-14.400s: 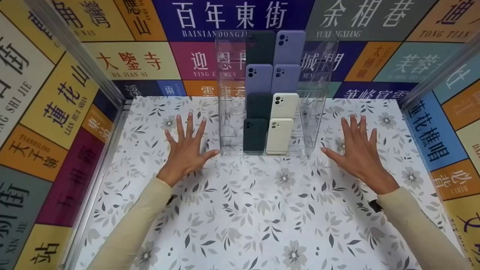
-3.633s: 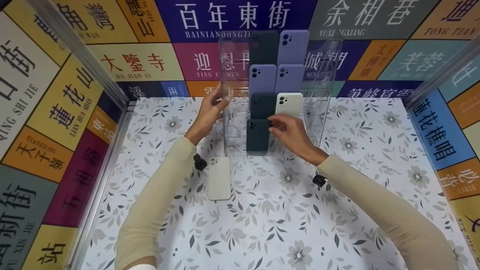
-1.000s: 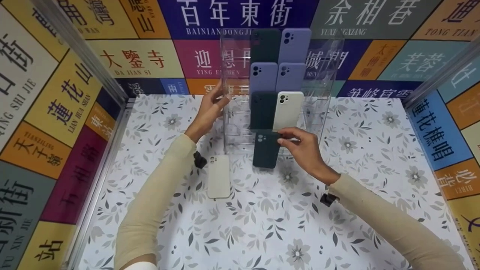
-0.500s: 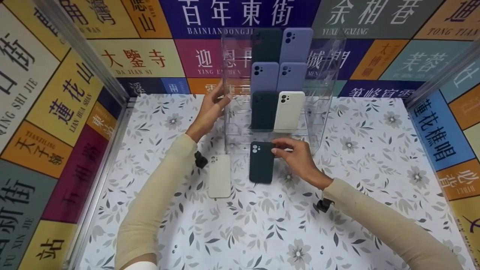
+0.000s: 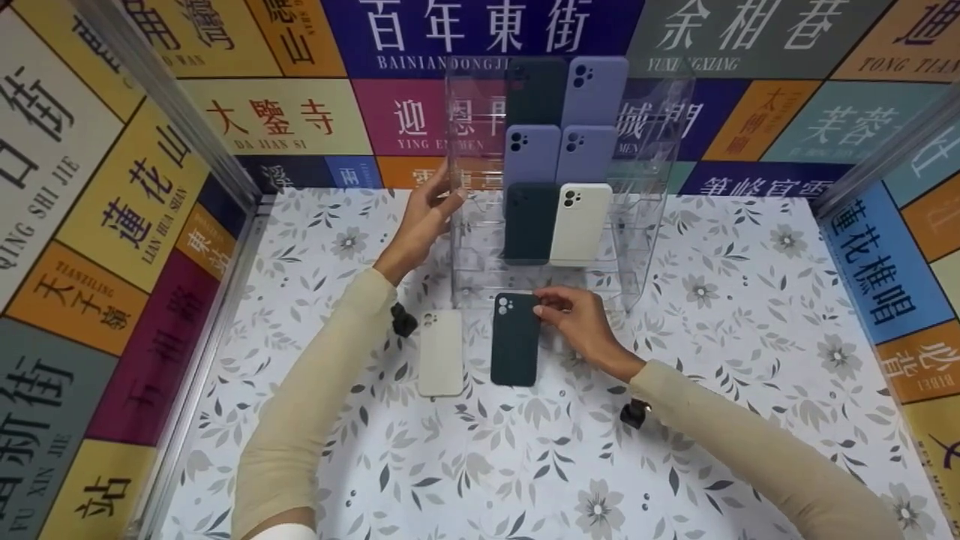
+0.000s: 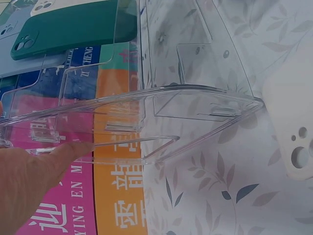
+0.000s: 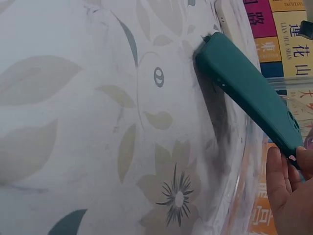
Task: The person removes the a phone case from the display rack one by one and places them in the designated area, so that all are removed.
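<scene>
My right hand (image 5: 577,319) pinches a dark green phone case (image 5: 514,341) by its upper right corner. The case is out in front of the clear stepped display rack (image 5: 480,279). In the right wrist view the green case (image 7: 249,93) slants, its far end down by the tabletop with a shadow under it; whether it touches is unclear. My left hand (image 5: 426,217) grips the rack's left side panel, thumb in front. A cream phone case (image 5: 441,356) lies on the table, left of the green one.
Still on the rack are a dark green case (image 5: 531,225) and a cream case (image 5: 581,223), with purple cases (image 5: 531,154) and another dark green one (image 5: 536,90) higher up. Printed sign panels (image 5: 262,116) wall the floral tabletop (image 5: 720,450).
Hands lay spread on the table at first. The cream case then came down onto the table. Since, my right hand has drawn the green case off the bottom tier, down and slightly left.
</scene>
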{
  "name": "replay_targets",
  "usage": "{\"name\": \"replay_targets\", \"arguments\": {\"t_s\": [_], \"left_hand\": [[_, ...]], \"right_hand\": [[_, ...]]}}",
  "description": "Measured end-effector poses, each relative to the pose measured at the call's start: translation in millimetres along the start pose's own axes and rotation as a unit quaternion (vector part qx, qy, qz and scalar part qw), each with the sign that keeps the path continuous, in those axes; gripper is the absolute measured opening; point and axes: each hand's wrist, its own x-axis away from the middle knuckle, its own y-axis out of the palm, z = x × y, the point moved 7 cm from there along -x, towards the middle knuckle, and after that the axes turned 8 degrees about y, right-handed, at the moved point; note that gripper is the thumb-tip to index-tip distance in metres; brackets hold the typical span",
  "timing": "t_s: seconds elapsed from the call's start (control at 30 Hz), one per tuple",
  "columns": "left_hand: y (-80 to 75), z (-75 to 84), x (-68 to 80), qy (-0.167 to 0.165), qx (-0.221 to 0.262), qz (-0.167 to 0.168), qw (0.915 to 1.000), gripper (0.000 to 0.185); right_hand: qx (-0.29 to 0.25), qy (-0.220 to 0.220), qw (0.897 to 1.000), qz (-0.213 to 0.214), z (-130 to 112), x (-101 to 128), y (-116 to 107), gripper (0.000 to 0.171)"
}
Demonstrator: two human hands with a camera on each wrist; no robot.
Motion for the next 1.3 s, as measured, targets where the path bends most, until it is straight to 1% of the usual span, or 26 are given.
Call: {"name": "replay_targets", "arguments": {"t_s": [0.23, 0.33, 0.53, 0.77, 1.13, 1.3], "left_hand": [[-0.4, 0.1, -1.0, 0.006, 0.002, 0.000, 1.0000, 0.070], [-0.8, 0.2, -0.7, 0.008, 0.000, 0.000, 1.0000, 0.070], [-0.6, 0.2, 0.0, 0.009, -0.003, -0.001, 1.0000, 0.071], [-0.2, 0.3, -0.2, 0.013, 0.008, -0.002, 0.9999, 0.071], [-1.2, -0.2, -1.2, 0.015, 0.006, 0.002, 0.9999, 0.069], [-0.7, -1.1, -0.7, 0.009, 0.000, -0.001, 1.0000, 0.069]], "right_hand": [[0.007, -0.004, 1.000, -0.008, 3.7, -3.0, 7.6, 0.025], [0.010, 0.001, 1.000, -0.010, 5.9, -3.4, 12.0, 0.026], [-0.003, 0.022, 1.000, -0.014, 12.8, -4.1, 21.5, 0.025], [-0.022, 0.022, 0.999, -0.014, 18.1, -6.9, 31.8, 0.025], [-0.006, 0.018, 1.000, -0.011, 16.9, -9.3, 46.4, 0.023], [0.005, 0.022, 1.000, -0.009, 14.5, -9.9, 53.0, 0.023]]}}
